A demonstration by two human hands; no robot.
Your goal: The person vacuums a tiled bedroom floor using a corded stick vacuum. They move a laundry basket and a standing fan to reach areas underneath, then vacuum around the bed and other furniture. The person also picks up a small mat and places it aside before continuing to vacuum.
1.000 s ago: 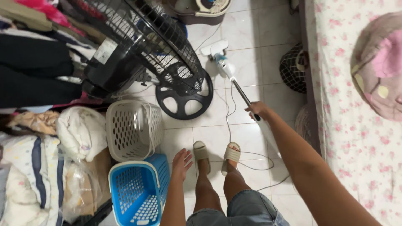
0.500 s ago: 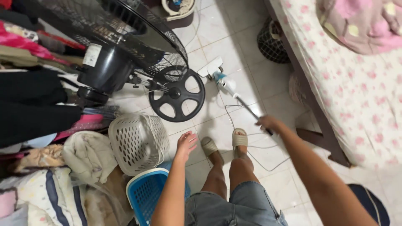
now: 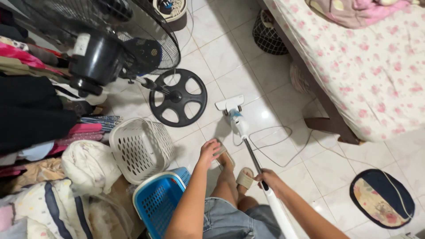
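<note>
My right hand (image 3: 267, 179) has its fingers wrapped round the stick vacuum (image 3: 248, 152), whose head sits on the tiled floor (image 3: 248, 71) ahead of my sandals. My left hand (image 3: 210, 151) hangs loosely spread, holding nothing, above the blue basket (image 3: 156, 201), near the white basket (image 3: 139, 148).

The right hand (image 3: 267, 179) is closed around the pole of a white stick vacuum (image 3: 239, 124), whose head rests on the tiled floor (image 3: 230, 71) in front of the person's sandalled feet. The left hand (image 3: 209, 152) hangs with fingers spread, holding nothing, above a blue basket (image 3: 155, 203). A white basket (image 3: 139, 148) lies beside it, near a black fan (image 3: 177, 97). A flowered bed (image 3: 367, 75) fills the floor's right edge.
</note>
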